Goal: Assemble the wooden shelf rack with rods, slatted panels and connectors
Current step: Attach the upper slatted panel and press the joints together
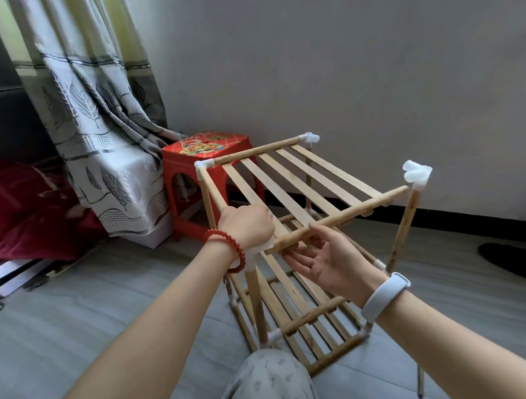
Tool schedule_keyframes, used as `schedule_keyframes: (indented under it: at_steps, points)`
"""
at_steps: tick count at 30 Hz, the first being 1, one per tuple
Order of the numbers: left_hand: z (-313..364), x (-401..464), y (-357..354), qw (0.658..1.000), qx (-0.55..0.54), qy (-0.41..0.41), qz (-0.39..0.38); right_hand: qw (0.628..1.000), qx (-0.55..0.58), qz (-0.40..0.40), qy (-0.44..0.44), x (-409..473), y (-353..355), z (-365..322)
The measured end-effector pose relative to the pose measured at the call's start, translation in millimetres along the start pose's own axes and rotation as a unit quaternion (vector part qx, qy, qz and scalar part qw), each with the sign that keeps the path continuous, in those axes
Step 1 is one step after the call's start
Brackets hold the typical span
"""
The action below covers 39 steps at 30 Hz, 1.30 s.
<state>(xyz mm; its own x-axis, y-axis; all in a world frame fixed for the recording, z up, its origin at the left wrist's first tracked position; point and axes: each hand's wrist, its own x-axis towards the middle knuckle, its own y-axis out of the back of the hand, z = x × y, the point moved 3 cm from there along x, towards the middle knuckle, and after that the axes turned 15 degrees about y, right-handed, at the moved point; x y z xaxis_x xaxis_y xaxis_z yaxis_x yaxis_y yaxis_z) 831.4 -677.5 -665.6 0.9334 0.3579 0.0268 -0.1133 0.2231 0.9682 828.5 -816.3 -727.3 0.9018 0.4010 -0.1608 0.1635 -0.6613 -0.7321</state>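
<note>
Head | left hand fingers seemingly grip connector | right hand fingers open under rod

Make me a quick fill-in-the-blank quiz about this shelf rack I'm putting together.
1. The left hand grips the near-left white ____ of the top shelf.
2. The right hand lies palm-up under the front ____.
3. Behind the rack stands a ____ plastic stool.
4. The right wrist wears a white ____.

Missing words: connector; rod; red; band

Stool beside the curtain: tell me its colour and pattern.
Red stool, with a colourful flower print on its seat; head view shows it.
</note>
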Motion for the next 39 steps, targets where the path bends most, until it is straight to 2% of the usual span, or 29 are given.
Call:
schedule_keyframes:
  at_steps: [2, 5, 11, 19, 23, 28, 32, 36, 39]
  points:
    - [3.2, 2.8, -0.7, 0.999, -0.005, 0.002, 0.039, 1.000, 0.020, 0.004, 0.007, 2.8, -2.3, 0.5]
    - [-0.6, 4.3, -3.5, 0.996, -0.036, 0.000, 0.077, 0.999, -0.013, 0.013, 0.027, 9.4, -4.9, 1.4]
    - [-7.1, 5.0, -7.8, 0.992, -0.075, -0.002, 0.102, 0.993, -0.076, 0.067, 0.051, 19.8, -7.7, 1.7]
    - [-8.2, 7.8, -11.5, 0.991, -0.104, 0.004, 0.081, 0.993, -0.113, 0.034, 0.030, 20.6, -8.8, -12.7]
    - [-5.8, 6.6, -9.3, 0.993, -0.098, 0.002, 0.062, 0.992, -0.105, 0.054, 0.048, 13.8, -8.3, -6.4]
    - [16.1, 4.0, -7.4, 0.991, -0.124, -0.040, 0.039, 0.994, -0.056, 0.067, 0.060, 2.7, 1.4, -17.8]
    - [13.3, 2.0, -1.0, 0.984, -0.164, -0.058, 0.034, 0.997, -0.057, 0.050, 0.021, -4.5, 6.2, -20.0]
    - [-8.9, -13.8, -0.3, 0.976, -0.168, -0.096, 0.102, 0.994, -0.101, 0.045, 0.003, -7.4, 9.3, -14.5]
    - [-20.9, -27.9, -16.5, 0.964, -0.224, -0.103, 0.102, 0.992, -0.114, 0.050, 0.010, -8.4, 11.0, -15.5]
